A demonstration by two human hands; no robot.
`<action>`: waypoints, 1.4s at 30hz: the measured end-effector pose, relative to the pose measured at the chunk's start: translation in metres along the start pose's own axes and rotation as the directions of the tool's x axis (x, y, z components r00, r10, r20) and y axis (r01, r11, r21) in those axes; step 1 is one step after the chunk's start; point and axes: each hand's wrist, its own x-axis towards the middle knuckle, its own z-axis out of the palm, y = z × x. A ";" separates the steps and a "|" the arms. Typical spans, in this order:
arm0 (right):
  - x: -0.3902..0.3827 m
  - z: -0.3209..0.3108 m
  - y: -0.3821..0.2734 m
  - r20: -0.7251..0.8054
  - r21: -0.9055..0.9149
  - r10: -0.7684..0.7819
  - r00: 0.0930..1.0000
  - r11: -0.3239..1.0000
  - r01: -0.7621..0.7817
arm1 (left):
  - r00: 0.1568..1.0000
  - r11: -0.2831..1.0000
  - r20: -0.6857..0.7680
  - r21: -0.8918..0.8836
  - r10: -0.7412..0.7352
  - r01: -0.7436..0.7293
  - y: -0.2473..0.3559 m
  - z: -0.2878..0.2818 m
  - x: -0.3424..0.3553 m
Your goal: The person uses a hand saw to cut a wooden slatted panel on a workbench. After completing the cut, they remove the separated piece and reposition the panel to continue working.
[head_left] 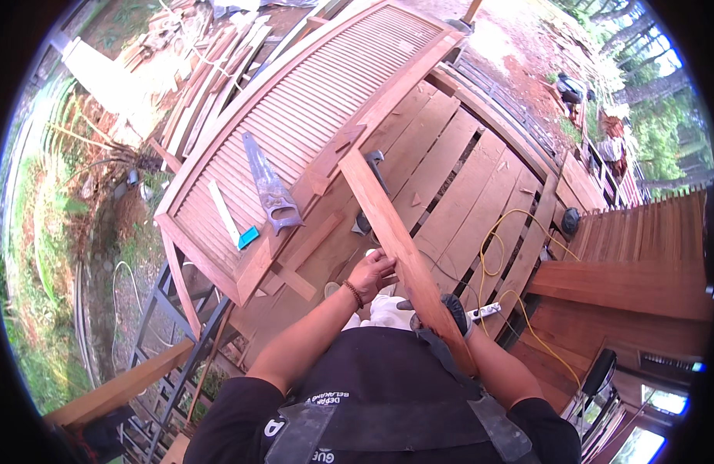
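A long reddish-brown wooden plank (399, 247) slants from my body up to the edge of a louvred wooden panel (314, 104). My left hand (372, 276), bare with a beaded bracelet, has its fingers closed at the plank's left edge. Lower down, my right hand (456, 313) in a dark glove grips the plank, its thumb across on the left side. On the panel lie a handsaw (268, 185) and a try square (249, 237) with a teal handle. Beside the plank's far end is a dark tool (375, 164), partly hidden.
Offcuts (297, 283) lie on the slatted wooden platform (442, 185), which has gaps between boards. A yellow cord (490, 255) and white power strip (485, 311) are at right, near stacked reddish boards (620, 286). A dark metal frame (175, 298) stands at left.
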 end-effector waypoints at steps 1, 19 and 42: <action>-0.007 -0.006 -0.002 -0.040 -0.054 0.013 0.999 0.998 -0.015 | 1.000 1.000 -0.016 -0.012 0.011 -0.011 0.009 0.010 -0.008; -0.068 0.035 0.148 0.108 -0.974 -0.800 0.591 -0.204 -0.098 | 0.980 0.973 -0.082 -0.128 0.181 -0.190 0.021 -0.011 -0.063; -0.072 -0.052 0.146 -0.062 -0.992 -0.899 0.433 0.101 0.069 | 0.978 0.977 -0.015 -0.047 0.208 -0.209 0.013 0.023 -0.007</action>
